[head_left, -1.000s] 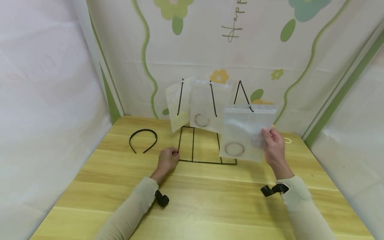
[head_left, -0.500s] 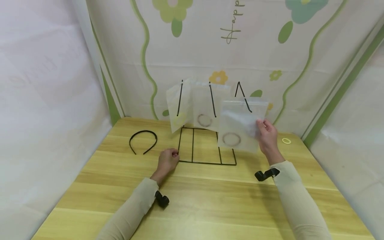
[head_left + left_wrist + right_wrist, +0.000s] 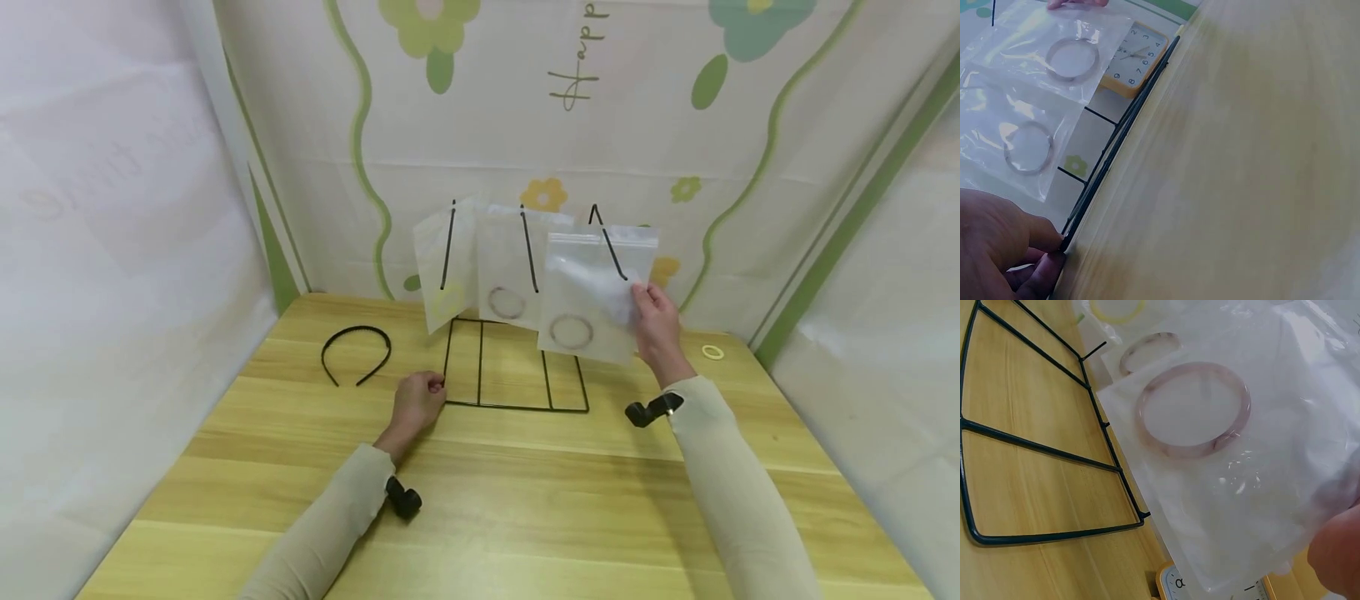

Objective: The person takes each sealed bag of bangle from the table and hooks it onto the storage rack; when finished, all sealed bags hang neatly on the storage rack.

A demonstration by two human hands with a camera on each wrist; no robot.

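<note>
My right hand [image 3: 657, 329] pinches the right edge of a clear zip bag [image 3: 592, 262] with a pale pinkish bangle [image 3: 1194, 409] inside. The bag's top is on the right prong [image 3: 615, 254] of a black wire display rack [image 3: 517, 407], whose end sticks out in front of the bag. Two similar bags hang on the other prongs: a middle one [image 3: 502, 267] with a pinkish bangle and a left one [image 3: 431, 258] with a yellow ring. At the rack's front left corner, my left hand [image 3: 418, 402] pinches the base wire, as the left wrist view also shows.
Left of the rack lies a black headband [image 3: 356, 330]. A pale yellow ring [image 3: 706, 350] lies on the wooden table [image 3: 480, 517] at the right. Behind the bags stands an orange-framed clock [image 3: 1134, 59], hidden in the head view. Fabric walls enclose the table.
My right hand has moved up, left and back with the bag, so the prong now shows much longer in front of it. The left hand stays on the rack.
</note>
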